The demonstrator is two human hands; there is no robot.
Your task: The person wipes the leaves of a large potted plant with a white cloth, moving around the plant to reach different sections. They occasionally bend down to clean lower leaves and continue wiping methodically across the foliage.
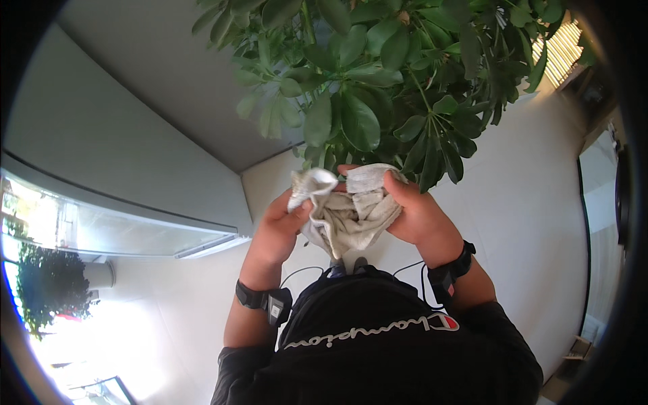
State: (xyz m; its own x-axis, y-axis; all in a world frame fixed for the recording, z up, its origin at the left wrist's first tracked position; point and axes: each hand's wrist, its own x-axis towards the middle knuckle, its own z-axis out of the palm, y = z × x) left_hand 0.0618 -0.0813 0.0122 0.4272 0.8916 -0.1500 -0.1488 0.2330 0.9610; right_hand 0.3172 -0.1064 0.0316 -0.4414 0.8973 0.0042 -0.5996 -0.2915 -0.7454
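A crumpled off-white cloth [349, 217] hangs between my two hands, in front of my waist. My left hand [283, 220] grips its left edge, with the thumb on top and part of the fabric blurred. My right hand [417, 210] holds the right side, where a folded flap lies over the fingers and the thumb presses on it. Just beyond the cloth, the glossy green leaves [359, 119] of a large potted-type plant hang close to my fingertips. Its pot and stem base are hidden from this view.
A grey wall panel [126, 126] with a glass-edged ledge [207, 243] stands on the left. Pale floor [516, 202] spreads around my feet [349, 266]. Another leafy plant [53, 288] is near bright windows at lower left. A dark-edged glass panel [597, 202] lies along the right.
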